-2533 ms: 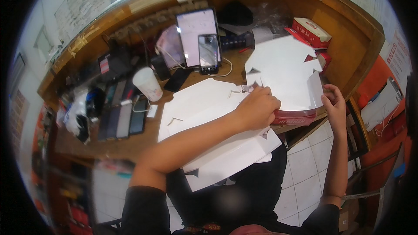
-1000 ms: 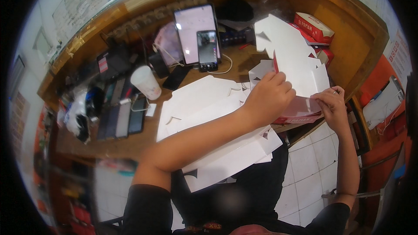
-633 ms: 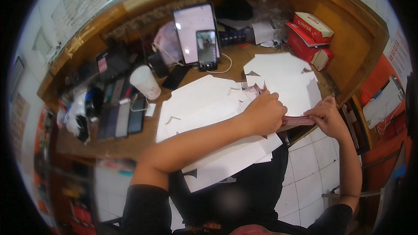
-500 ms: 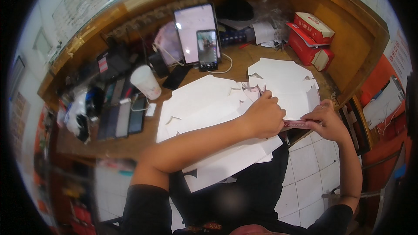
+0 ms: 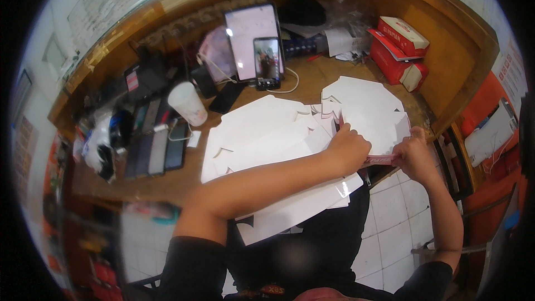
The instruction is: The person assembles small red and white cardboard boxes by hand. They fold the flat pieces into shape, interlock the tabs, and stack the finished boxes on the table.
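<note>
A partly folded cardboard box point(image 5: 372, 112), white inside and red outside, lies at the right of the desk with its lid flap spread away from me. My left hand point(image 5: 350, 146) is closed on the box's left side wall, near the front corner. At the front right corner my right hand point(image 5: 413, 153) pinches the side wall, thumb and fingers together. The red front wall stands up between my hands. Beside it on the left, flat white box blanks point(image 5: 262, 131) lie in a stack under my left forearm. More white blanks point(image 5: 301, 212) rest over my lap.
Finished red boxes point(image 5: 398, 50) are piled at the back right. A phone point(image 5: 267, 61) leans on a lit tablet point(image 5: 251, 28) at the back. A white cup point(image 5: 186, 103) and several phones point(image 5: 157, 139) stand or lie at the left.
My right hand has turned and curled tighter at the right corner. The box's right wall stands more upright, and the box has shifted slightly right. My left hand moved a little right with it.
</note>
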`<move>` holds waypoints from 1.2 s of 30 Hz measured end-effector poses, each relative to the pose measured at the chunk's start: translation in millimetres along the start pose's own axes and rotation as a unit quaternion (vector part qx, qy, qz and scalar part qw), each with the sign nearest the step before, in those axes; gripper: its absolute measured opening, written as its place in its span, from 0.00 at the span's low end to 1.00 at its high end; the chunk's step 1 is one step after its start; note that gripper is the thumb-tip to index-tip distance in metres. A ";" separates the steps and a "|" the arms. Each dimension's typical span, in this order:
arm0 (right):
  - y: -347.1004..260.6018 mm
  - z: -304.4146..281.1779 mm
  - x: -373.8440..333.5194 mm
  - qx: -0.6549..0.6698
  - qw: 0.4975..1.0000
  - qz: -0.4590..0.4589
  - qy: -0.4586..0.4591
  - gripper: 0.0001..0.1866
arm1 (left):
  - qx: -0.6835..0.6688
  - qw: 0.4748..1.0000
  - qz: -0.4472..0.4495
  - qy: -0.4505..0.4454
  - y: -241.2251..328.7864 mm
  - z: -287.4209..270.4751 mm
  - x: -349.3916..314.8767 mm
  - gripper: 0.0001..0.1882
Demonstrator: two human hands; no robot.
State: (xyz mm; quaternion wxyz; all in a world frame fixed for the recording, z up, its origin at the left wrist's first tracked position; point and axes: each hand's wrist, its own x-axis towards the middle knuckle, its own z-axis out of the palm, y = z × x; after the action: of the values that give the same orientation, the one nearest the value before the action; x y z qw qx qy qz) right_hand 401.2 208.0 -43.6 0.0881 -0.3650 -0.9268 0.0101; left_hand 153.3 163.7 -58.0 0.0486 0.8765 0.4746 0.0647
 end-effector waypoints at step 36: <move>-68.2 -24.2 -2.3 0.185 0.968 -0.036 0.165 0.17 | -0.478 0.796 -0.365 0.069 -31.7 -4.3 -85.0 0.42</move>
State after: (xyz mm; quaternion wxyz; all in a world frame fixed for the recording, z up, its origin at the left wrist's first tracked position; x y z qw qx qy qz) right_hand 360.9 155.3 -14.5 0.3061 -0.3055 -0.8939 0.1181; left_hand 80.4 109.8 -64.1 0.4487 0.4965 0.6698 0.3217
